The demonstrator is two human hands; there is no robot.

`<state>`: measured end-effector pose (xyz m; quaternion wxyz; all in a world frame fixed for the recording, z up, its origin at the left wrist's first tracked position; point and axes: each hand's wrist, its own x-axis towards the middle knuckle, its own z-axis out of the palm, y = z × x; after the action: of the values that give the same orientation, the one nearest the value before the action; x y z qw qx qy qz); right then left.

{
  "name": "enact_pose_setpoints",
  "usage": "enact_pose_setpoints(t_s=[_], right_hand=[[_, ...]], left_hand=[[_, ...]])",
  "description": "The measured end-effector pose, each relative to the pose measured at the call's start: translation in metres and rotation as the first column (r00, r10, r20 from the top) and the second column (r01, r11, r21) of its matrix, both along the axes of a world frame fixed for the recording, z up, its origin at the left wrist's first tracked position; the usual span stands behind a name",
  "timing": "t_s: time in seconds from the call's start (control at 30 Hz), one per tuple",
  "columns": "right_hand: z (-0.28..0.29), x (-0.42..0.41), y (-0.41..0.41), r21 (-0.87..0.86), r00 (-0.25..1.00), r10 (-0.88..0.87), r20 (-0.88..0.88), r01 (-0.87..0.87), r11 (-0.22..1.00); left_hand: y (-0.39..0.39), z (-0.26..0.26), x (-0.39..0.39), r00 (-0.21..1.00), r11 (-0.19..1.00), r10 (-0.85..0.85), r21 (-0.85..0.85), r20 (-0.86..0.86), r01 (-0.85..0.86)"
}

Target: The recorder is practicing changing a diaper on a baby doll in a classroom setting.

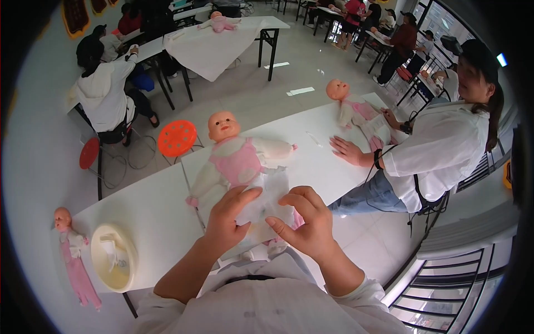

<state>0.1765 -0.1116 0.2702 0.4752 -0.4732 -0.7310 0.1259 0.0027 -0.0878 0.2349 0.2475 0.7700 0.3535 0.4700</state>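
Observation:
A baby doll point(235, 160) in a pink and cream outfit lies face up on the white table before me, its arms spread. Over its lower body is a white diaper-like sheet point(271, 190) with a ragged upper edge. My left hand point(229, 213) rests at the sheet's left side, thumb and fingers apart. My right hand point(308, 221) is curved at its right side, fingertips touching it, thumb spread away from the fingers. Neither hand plainly pinches the sheet. Pink legwear shows beneath my right hand; the rest of the doll's legs is mostly hidden.
At the left stand a cream basin point(113, 259) with a white item inside and a second doll point(75, 259). An orange stool point(177, 137) is beyond the table point(162, 213). On the right, a co-worker point(438, 154) leans over another doll point(358, 112).

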Motion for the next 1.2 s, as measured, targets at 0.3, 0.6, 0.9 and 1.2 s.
enact_pose_setpoints(t_s=[0.3,0.6,0.9,1.2], right_hand=[[-0.024,0.004,0.003,-0.398,0.788,0.041,-0.614,-0.354,0.846],[-0.027,0.014,0.009,-0.240,0.071,-0.235,-0.969,-0.477,0.845],[-0.049,0.048,0.022,-0.329,0.448,-0.470,-0.761,0.358,0.874],[-0.024,-0.005,0.002,0.033,0.950,-0.041,0.311,0.032,0.999]], left_hand=[[0.001,-0.003,0.004,0.999,0.999,-0.036,0.008,-0.024,0.037],[0.002,-0.019,-0.006,0.971,0.962,0.033,-0.272,0.236,0.034],[-0.001,-0.023,-0.013,0.839,0.765,0.151,-0.600,0.523,0.236],[-0.011,-0.015,0.003,0.711,0.624,0.037,-0.572,0.702,0.532]])
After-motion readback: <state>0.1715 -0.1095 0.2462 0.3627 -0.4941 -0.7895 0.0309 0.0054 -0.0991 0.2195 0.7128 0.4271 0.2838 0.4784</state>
